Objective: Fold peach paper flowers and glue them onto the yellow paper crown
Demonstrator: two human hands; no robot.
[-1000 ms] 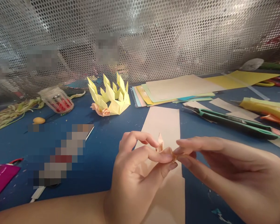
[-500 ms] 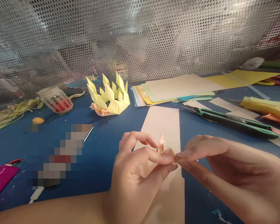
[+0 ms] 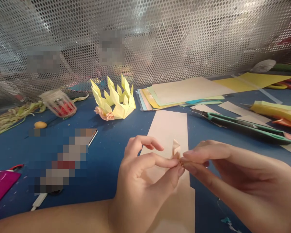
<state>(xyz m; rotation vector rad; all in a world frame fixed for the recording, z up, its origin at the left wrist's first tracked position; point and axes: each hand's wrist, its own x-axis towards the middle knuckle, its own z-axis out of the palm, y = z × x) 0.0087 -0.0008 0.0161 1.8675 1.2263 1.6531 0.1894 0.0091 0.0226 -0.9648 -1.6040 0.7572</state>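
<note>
Blue tabletop point(image 3: 99, 171), folded paper point(image 3: 176, 148) between hands point(image 3: 143, 178) point(image 3: 252, 181).

Left fingers point(image 3: 160, 160) and right fingers point(image 3: 201, 153) pinch, tips close together.

Folded piece point(image 3: 176, 148): matt paper. Crown point(image 3: 122, 111): paper. Mesh point(image 3: 184, 48): glossy metal.

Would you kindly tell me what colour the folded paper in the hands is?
Pale pinkish peach; the folded paper shows best in the head view.
</note>
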